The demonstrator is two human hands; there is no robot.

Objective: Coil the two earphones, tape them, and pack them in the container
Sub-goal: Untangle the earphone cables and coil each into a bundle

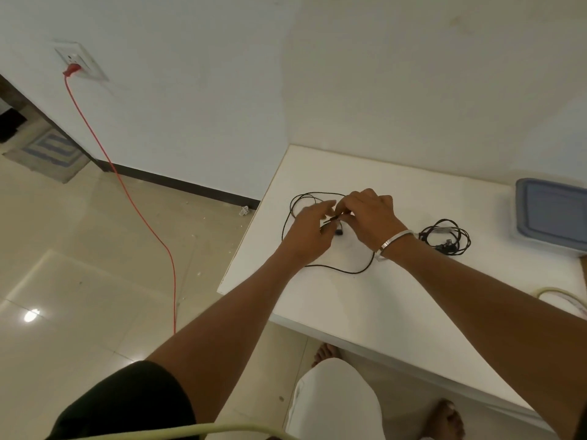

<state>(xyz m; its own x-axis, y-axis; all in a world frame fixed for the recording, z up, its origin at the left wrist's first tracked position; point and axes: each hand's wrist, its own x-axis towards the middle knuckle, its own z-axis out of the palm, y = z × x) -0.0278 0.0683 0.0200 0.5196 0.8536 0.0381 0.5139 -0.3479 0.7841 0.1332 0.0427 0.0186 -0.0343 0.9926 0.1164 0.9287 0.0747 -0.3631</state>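
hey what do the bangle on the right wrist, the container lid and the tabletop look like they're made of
Bangle: likely polished metal, silvery with a bright glint along its edge.
Container lid: probably plastic, matte blue-grey with rounded moulded corners and a raised rim; motion blur leaves this open.
Tabletop: smooth white surface with a thin straight edge, probably laminate or painted board, with a soft sheen.

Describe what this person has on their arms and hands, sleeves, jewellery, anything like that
Both forearms are bare. The left arm shows a short black sleeve ending above the elbow. The right wrist carries a plain silver metal bangle, smooth and unmarked as far as the picture shows. No rings, gloves or watch are visible on the left hand or the right hand. The right sleeve is out of view.
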